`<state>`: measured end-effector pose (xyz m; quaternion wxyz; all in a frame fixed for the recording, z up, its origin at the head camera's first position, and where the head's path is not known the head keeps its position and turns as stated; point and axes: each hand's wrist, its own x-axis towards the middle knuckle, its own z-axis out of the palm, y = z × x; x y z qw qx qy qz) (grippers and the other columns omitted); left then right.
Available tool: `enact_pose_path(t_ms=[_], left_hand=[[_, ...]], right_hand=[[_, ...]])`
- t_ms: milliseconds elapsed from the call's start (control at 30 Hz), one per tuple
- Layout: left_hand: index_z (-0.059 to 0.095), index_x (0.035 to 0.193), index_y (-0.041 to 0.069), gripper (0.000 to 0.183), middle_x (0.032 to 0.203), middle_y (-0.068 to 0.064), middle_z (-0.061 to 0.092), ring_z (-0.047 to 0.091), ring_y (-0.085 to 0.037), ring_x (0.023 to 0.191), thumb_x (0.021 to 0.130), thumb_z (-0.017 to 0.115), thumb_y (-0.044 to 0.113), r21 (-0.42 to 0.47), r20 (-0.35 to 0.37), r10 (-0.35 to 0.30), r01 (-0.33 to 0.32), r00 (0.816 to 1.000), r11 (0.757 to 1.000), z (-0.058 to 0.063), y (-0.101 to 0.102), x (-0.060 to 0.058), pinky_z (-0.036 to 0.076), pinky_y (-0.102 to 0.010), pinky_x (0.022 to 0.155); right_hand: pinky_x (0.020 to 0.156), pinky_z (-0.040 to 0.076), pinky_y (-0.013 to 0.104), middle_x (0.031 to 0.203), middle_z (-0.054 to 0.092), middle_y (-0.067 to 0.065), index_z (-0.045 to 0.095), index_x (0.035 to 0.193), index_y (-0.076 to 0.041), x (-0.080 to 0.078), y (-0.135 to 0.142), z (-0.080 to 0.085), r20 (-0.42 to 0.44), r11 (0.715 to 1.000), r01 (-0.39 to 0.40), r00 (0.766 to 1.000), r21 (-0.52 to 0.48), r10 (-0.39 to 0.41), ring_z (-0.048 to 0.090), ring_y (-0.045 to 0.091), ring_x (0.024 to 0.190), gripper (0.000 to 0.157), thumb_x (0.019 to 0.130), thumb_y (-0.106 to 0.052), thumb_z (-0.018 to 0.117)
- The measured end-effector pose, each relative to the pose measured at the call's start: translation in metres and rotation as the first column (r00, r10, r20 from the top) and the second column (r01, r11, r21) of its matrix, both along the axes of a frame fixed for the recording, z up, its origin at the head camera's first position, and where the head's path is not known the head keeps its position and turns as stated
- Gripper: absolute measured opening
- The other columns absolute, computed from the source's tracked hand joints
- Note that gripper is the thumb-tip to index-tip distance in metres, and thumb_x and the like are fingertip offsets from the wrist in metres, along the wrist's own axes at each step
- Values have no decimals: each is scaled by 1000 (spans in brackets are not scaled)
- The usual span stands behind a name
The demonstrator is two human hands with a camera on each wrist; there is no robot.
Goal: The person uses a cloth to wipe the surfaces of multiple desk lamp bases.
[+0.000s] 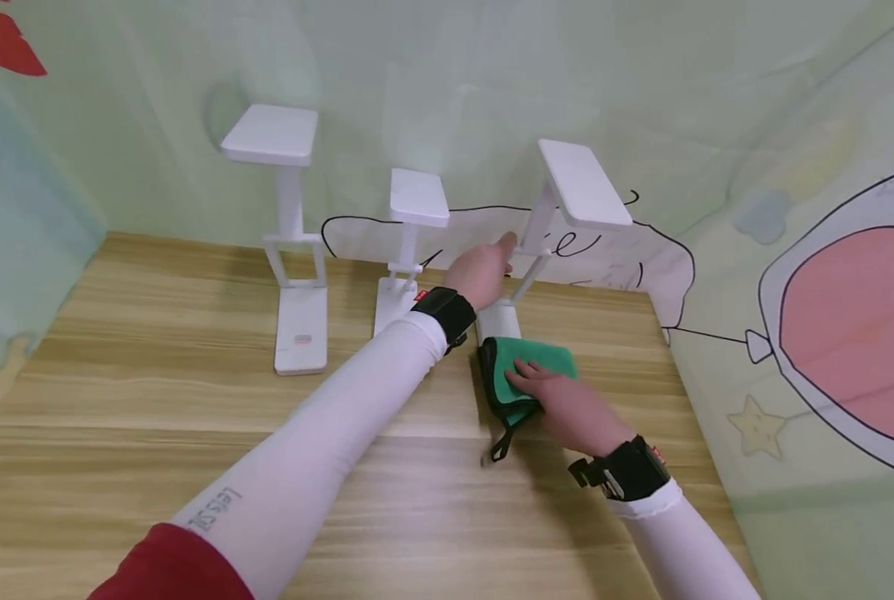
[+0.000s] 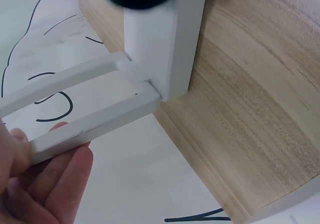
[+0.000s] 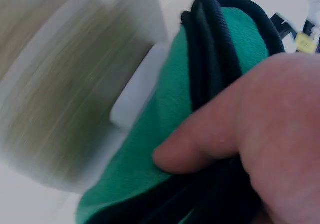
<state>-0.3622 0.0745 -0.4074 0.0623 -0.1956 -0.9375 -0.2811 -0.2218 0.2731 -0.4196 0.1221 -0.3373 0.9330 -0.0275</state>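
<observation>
In the head view, my left hand [image 1: 480, 273] reaches to the rightmost white folding phone stand [image 1: 585, 183]. The left wrist view shows my thumb and fingers gripping one bar of its hinged arm [image 2: 95, 125], near the base. My right hand [image 1: 577, 410] holds a folded green cloth [image 1: 547, 358] with black edging and a hanging loop. This cloth covers the front part of that stand's base [image 1: 499, 320]. Seen from the right wrist, the thumb [image 3: 200, 139] presses into the cloth's fold; the other fingers are mostly hidden there.
Two more white stands, a middle one [image 1: 419, 198] and a left one [image 1: 301, 329], stand upright along the back of the wooden table [image 1: 154, 392]. A printed curtain [image 1: 432, 83] hangs behind them and continues along both sides.
</observation>
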Motion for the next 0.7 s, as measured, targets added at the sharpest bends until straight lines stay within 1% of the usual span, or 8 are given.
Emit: enact_pose_path(t_ms=[133,200,267,367,467,567,700], left_hand=[[45,136,15,48,105,1,72,66,-10,85,94,60,-2,10,0,7,-7,1000,1000,1,-1,1,52,-25,64],[45,135,15,46,104,2,72,65,-10,84,95,59,-1,11,5,6,-6,1000,1000,1,0,2,53,-26,66],[45,135,15,44,104,2,72,65,-11,84,96,58,0,5,9,8,-8,1000,1000,1,-1,4,53,-26,68],[44,136,15,42,104,2,72,66,-11,86,98,56,1,1,12,2,-2,1000,1000,2,0,5,54,-28,71],[44,136,15,41,105,1,72,66,-12,88,99,54,1,11,12,-7,7,1000,1000,2,0,5,54,-28,71],[44,137,15,41,106,0,72,67,-12,88,99,54,1,19,10,-4,4,1000,1000,1,0,5,55,-28,70],[45,132,15,36,105,1,72,67,-12,87,99,54,3,23,3,3,-3,1000,1000,0,-1,5,55,-29,71]], right_hand=[[101,44,53,153,38,17,47,147,-10,6,-6,2,31,1000,-20,999,-15,21,33,35,138,68,85,17,57],[101,44,52,153,37,17,45,148,-10,6,-7,0,44,998,-34,998,-45,36,32,34,138,72,83,19,57],[100,45,51,154,35,18,43,149,-10,2,-9,-5,49,996,-51,997,-76,55,31,34,139,77,80,20,56],[101,44,51,156,31,18,39,151,-9,-11,-12,-12,62,988,-73,995,-137,82,27,34,140,83,74,21,51],[105,39,51,157,30,18,38,152,-10,-29,-17,-21,57,978,-95,993,-187,107,24,32,142,87,71,20,47],[106,38,51,156,32,19,39,151,-8,-48,-22,-29,17,968,-118,992,-223,125,26,32,141,85,71,20,47],[104,41,51,153,36,20,42,149,-5,-67,-25,-33,-50,962,-114,993,-248,104,30,34,139,82,72,23,46]])
